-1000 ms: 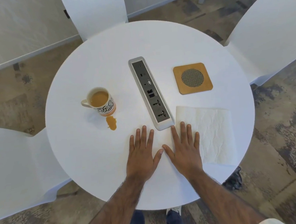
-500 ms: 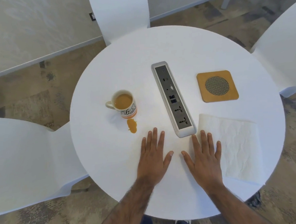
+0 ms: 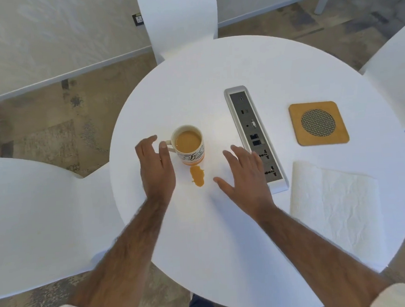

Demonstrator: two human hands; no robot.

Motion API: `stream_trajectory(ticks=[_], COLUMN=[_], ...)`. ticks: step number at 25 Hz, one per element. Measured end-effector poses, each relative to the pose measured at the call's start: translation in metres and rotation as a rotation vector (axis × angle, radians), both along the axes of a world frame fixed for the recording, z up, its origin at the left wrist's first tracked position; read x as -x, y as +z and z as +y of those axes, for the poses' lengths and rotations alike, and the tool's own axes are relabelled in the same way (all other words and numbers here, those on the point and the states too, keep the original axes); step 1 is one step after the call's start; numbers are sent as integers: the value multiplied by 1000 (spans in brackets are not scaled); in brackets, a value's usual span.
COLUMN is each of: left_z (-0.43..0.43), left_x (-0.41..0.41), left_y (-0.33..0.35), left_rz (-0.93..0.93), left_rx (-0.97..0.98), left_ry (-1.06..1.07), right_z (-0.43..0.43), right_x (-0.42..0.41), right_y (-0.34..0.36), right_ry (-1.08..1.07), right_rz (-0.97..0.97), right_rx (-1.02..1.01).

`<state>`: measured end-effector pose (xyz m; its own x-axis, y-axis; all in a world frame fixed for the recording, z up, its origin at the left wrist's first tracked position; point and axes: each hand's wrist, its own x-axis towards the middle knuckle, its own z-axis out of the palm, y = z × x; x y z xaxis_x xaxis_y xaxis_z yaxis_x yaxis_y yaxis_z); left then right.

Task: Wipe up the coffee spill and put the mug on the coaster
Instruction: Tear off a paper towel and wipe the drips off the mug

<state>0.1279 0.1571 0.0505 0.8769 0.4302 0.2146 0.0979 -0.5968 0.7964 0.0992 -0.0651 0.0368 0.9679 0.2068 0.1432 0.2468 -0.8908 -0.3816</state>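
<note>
Head view: mug [image 3: 189, 144] full, upright on table [image 3: 225, 235], handle turned toward left hand [image 3: 155, 165], open and empty, thumb just at handle. Spill [image 3: 197, 176] just beside mug base, between both hands. Right hand [image 3: 245, 179] spread, empty. Coaster [image 3: 318, 123] and paper towel [image 3: 335, 207] well off to the right.

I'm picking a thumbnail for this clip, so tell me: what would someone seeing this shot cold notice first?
The mug, full of milky coffee, stands left of centre on the round white table, with an orange-brown spill just in front of it. The two hands frame it: left hand open by the handle, right hand spread beside the spill. Far right, the wooden coaster is bare.
</note>
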Motion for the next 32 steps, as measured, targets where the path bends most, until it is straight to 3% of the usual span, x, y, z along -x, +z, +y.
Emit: stream_trajectory(ticks=[4, 6, 12, 21, 32], left_z=[12, 14, 25, 24, 43], left_x=[-25, -37, -58, -60, -63], left_y=[-2, 0, 3, -1, -5], left_rz=[181, 295, 433, 428, 526], left_rx=[351, 424, 480, 569, 631], left_ry=[-36, -74, -164, -166, -342], right_z=[18, 22, 33, 51, 61], right_x=[-30, -36, -45, -61, -72], right_y=[11, 13, 11, 21, 36], right_ry=[10, -1, 0, 56, 13], right_rz=[15, 14, 145, 242, 343], right_rx=[-12, -30, -92, -256, -381])
